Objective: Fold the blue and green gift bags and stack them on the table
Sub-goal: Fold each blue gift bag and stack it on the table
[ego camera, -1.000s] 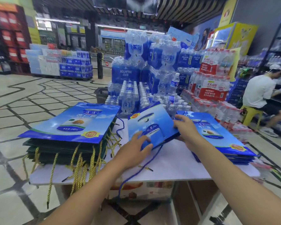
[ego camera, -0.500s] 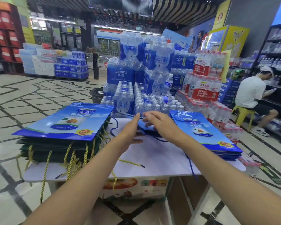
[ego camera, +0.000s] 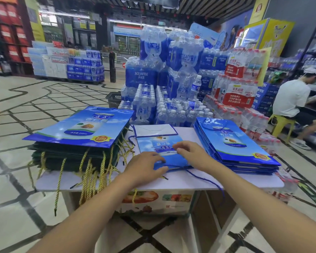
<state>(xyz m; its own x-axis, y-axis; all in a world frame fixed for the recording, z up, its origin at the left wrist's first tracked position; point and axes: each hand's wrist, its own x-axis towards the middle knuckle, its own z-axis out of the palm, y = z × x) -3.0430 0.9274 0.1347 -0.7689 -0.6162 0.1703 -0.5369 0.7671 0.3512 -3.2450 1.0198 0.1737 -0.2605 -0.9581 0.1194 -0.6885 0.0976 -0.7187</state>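
A flattened blue gift bag (ego camera: 159,145) lies in the middle of the white table (ego camera: 190,183), its grey bottom flap turned up at the far end. My left hand (ego camera: 144,168) pinches the bag's near-left corner, thumb at the edge. Next to it, my right hand (ego camera: 192,152) rests on top of the bag with bent fingers pressing down. A blue cord trails off the front edge. On the left stands a stack of green bags (ego camera: 71,157) with gold cords, topped by one blue bag (ego camera: 80,128). A stack of blue bags (ego camera: 233,143) lies on the right.
Shrink-wrapped water bottle packs (ego camera: 162,106) rise right behind the table. A printed carton (ego camera: 153,199) sits under it. At the right a person in a white shirt (ego camera: 290,101) sits on a yellow stool by shelves. A dark basket (ego camera: 113,99) stands on the tiled floor.
The blue bag was held up and tilted between both hands; now it lies flat on the table with both hands on its near end.
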